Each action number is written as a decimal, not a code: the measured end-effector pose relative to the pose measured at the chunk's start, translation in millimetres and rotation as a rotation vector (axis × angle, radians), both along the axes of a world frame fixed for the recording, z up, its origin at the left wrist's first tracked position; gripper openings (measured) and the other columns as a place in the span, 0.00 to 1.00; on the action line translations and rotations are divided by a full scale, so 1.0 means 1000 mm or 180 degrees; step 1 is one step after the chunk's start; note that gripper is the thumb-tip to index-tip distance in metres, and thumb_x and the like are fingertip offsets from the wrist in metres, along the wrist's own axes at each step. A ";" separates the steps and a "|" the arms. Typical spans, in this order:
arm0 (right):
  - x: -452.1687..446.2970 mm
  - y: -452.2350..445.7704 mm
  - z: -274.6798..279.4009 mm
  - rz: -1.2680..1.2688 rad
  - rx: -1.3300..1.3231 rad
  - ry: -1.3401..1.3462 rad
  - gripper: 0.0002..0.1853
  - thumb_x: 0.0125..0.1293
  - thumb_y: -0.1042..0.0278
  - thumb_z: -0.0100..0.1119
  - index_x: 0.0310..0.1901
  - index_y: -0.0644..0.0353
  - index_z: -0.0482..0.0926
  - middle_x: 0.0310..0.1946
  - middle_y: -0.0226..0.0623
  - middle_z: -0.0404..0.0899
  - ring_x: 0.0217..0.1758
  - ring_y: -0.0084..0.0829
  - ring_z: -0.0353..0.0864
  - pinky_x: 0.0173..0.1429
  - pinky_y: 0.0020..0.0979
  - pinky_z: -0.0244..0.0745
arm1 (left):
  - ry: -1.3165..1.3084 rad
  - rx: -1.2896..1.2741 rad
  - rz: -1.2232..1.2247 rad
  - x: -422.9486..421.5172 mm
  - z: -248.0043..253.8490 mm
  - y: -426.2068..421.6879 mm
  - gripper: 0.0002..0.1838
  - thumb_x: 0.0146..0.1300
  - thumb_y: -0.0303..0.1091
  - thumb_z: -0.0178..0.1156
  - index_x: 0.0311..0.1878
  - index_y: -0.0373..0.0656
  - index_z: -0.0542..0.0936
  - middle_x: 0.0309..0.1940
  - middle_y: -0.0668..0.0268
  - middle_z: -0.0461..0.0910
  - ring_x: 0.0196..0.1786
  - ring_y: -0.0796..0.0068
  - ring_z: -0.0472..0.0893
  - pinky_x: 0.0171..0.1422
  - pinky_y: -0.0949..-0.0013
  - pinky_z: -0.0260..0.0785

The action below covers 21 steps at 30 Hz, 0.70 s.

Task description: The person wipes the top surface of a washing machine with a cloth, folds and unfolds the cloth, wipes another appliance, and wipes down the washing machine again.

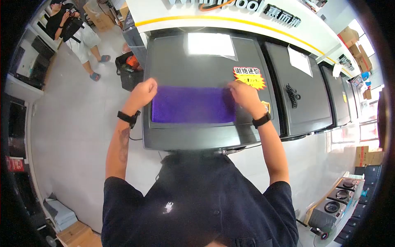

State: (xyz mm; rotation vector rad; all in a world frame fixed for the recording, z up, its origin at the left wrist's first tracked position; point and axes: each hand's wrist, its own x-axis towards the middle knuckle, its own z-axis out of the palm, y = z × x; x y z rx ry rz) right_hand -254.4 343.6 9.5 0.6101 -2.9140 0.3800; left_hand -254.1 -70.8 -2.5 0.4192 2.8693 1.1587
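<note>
A purple cloth [193, 105] is stretched flat as a wide rectangle over the dark grey appliance top [181, 57] in front of me. My left hand [144, 93] pinches its far left corner with curled fingers. At the far right corner, my right hand [244, 95] grips the cloth between thumb and fingers. Just beyond my right hand lies a red and yellow starburst sign [249, 77] with printed characters. A white paper sheet [209, 44] in a clear sleeve rests near the back of the top.
More dark appliances [302, 107] stand in a row to the right, one with a coiled black cord [292, 96] on it. A white Whirlpool sign board [230, 18] runs behind. At the upper left a person [76, 33] stands near an open black bag [129, 70].
</note>
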 end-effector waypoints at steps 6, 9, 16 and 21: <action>-0.013 -0.012 -0.020 -0.0064 0.0246 -0.0059 0.09 0.62 0.67 0.56 0.43 0.56 0.81 0.39 0.44 0.81 0.43 0.47 0.85 0.45 0.48 0.81 | 0.0975 -0.0712 0.0020 -0.003 -0.013 0.010 0.08 0.61 0.29 0.62 0.39 0.36 0.75 0.35 0.54 0.79 0.39 0.54 0.80 0.45 0.55 0.72; -0.014 -0.007 -0.011 0.0177 0.0085 -0.0043 0.09 0.62 0.67 0.57 0.41 0.57 0.81 0.40 0.45 0.81 0.43 0.48 0.84 0.46 0.48 0.81 | 0.0315 -0.0556 0.0023 -0.004 -0.002 0.015 0.09 0.59 0.31 0.63 0.39 0.39 0.76 0.36 0.55 0.79 0.42 0.50 0.79 0.48 0.53 0.72; -0.009 -0.006 0.013 -0.0104 0.0160 -0.0562 0.10 0.64 0.67 0.59 0.45 0.57 0.80 0.40 0.41 0.82 0.43 0.45 0.85 0.46 0.44 0.79 | 0.0597 -0.0892 -0.0304 -0.002 0.008 -0.005 0.11 0.56 0.34 0.65 0.40 0.43 0.78 0.39 0.59 0.80 0.47 0.55 0.79 0.50 0.55 0.72; 0.015 -0.005 0.063 0.0207 -0.0919 0.0417 0.09 0.63 0.74 0.60 0.45 0.57 0.80 0.41 0.41 0.81 0.40 0.46 0.83 0.43 0.43 0.78 | 0.1296 -0.0196 0.0154 0.022 0.069 0.001 0.08 0.57 0.23 0.62 0.40 0.42 0.79 0.39 0.60 0.80 0.45 0.54 0.77 0.48 0.55 0.72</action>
